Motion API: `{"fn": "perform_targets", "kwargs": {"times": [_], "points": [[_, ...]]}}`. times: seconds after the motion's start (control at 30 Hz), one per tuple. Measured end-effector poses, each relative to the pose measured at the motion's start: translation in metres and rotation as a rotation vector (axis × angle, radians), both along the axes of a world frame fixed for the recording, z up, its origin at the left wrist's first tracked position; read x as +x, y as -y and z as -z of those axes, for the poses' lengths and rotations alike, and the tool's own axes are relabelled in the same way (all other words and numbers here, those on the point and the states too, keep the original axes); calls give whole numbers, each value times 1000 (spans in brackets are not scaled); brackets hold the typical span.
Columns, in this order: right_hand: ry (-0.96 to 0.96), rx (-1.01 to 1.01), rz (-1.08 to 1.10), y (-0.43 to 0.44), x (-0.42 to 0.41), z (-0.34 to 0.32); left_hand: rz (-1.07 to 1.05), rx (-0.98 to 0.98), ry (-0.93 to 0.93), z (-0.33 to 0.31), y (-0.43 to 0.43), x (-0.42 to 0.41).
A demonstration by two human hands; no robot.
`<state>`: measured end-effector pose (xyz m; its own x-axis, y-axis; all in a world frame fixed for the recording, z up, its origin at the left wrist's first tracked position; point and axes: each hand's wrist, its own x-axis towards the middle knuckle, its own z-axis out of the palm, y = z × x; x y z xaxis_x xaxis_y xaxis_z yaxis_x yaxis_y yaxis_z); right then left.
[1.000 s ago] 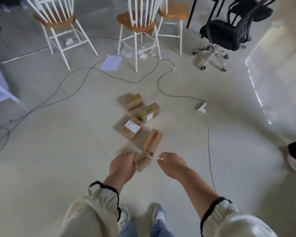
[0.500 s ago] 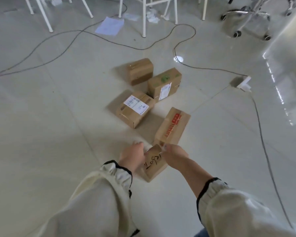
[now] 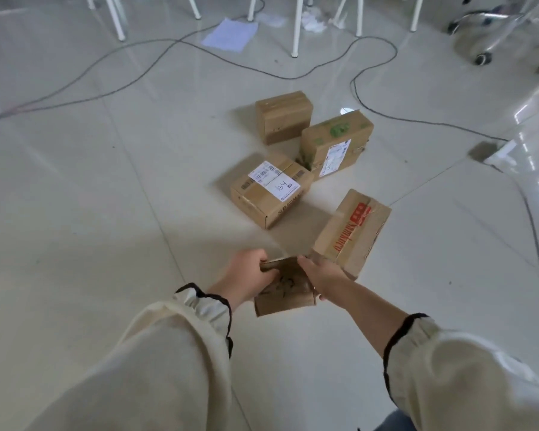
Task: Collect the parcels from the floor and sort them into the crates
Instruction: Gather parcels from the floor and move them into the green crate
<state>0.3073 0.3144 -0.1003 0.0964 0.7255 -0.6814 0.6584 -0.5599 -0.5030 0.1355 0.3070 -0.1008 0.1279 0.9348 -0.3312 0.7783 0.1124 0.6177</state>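
Note:
A small cardboard parcel [image 3: 285,290] with handwriting on top is held between both hands, lifted a little off the floor. My left hand [image 3: 249,275] grips its left side and my right hand [image 3: 321,273] grips its right side. Just beyond lies a parcel with red print [image 3: 352,233]. Farther off sit a parcel with a white label [image 3: 269,189], a parcel with green marks [image 3: 336,144] and a plain brown parcel [image 3: 282,116]. No crates are in view.
Black cables [image 3: 371,110] snake across the pale tiled floor. A white power adapter [image 3: 501,152] lies at the right. White chair legs [image 3: 296,26], a sheet of paper [image 3: 231,34] and an office chair base [image 3: 483,45] stand at the far edge.
Both hands reached down, closed on the small handwritten parcel and raised it. The camera came closer to the floor and the parcels.

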Motion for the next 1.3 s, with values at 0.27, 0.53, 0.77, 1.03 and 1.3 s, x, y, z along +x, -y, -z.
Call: {"fn": "perform_targets", "kwargs": {"times": [0.27,0.53,0.77,1.03,1.3], "points": [[-2,-151,-144,14,-34,23,214,-184,-135,19,18,-29],[18,-193,-197,10,-28,29,68,-214,-139,36,1,-37],[10,44,-80,-13,-28,44,-224,-200,-169,54,-10,-52],[-171,-92,-185,-30,-23,61,-113,-276,-4,76,-4,-52],[-107,0,-346,-24,-24,72,-37,-156,-142,86,5,-54]]}}
